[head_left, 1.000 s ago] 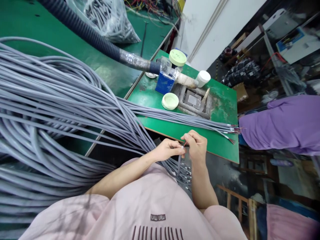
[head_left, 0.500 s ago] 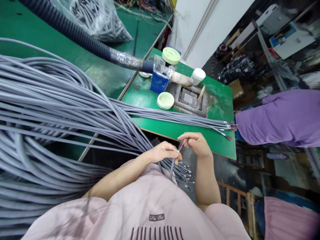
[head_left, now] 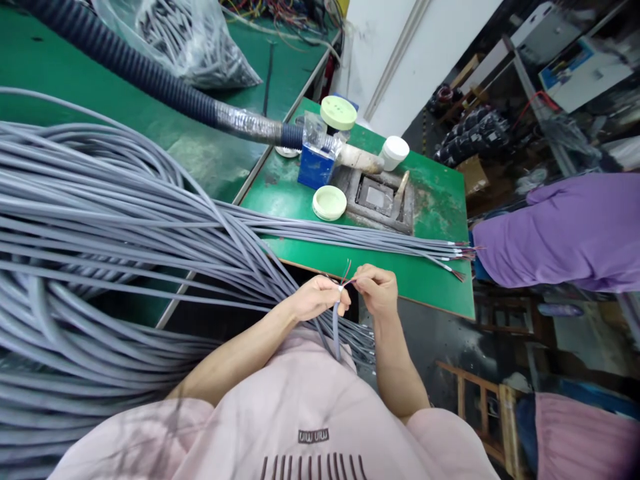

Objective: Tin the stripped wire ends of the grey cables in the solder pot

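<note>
My left hand pinches a grey cable just below its stripped end, where a white band shows. Thin coloured wires fan out of that end, a few standing upright. Close on the right, my right hand is closed, its thumb and fingertips gripping a reddish wire from the same end and drawing it sideways. Below the hands hang more grey cable ends, partly hidden by the held cable. A row of grey cables lies along the green table, with bare wires at the far right ends.
Large coils of grey cable fill the left. On the green table are a blue box under a black hose, a pale green lid, a white cup and a solder pot. A person in purple is at right.
My right hand has come down and left, turning from above the wires to pinch one at the side. The wires are now more spread. My left hand and the cable moved slightly left.
</note>
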`<action>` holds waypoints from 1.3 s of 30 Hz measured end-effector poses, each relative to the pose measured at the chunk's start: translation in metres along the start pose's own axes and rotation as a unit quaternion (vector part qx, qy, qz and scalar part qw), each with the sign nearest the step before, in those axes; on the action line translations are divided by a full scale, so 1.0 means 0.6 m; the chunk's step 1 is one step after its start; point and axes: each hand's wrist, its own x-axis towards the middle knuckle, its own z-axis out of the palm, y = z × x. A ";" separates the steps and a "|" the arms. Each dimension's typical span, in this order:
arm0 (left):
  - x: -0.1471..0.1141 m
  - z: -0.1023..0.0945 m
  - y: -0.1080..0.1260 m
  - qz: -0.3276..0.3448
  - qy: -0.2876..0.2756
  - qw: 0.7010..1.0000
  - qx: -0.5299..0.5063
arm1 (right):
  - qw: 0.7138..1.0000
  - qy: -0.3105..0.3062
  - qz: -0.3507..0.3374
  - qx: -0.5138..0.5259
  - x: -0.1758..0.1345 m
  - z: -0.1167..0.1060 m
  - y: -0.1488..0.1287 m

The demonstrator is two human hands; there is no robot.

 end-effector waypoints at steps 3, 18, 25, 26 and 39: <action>0.002 -0.001 0.000 -0.001 0.012 1.000 0.006 | 0.998 0.051 -0.009 -0.028 -0.008 -0.005 -0.005; 0.000 0.007 0.007 0.013 0.044 0.989 0.137 | 0.941 0.008 -0.060 -0.332 -0.014 0.040 -0.088; 0.002 0.018 0.015 0.050 0.058 0.977 0.201 | 0.912 0.036 -0.137 -0.384 -0.014 0.051 -0.095; 0.003 0.017 0.013 0.050 0.067 0.976 0.199 | 0.911 0.039 -0.150 -0.382 -0.017 0.049 -0.094; 0.007 0.005 0.010 0.067 0.134 0.988 0.047 | 0.908 -0.008 -0.225 -0.353 -0.030 0.002 -0.074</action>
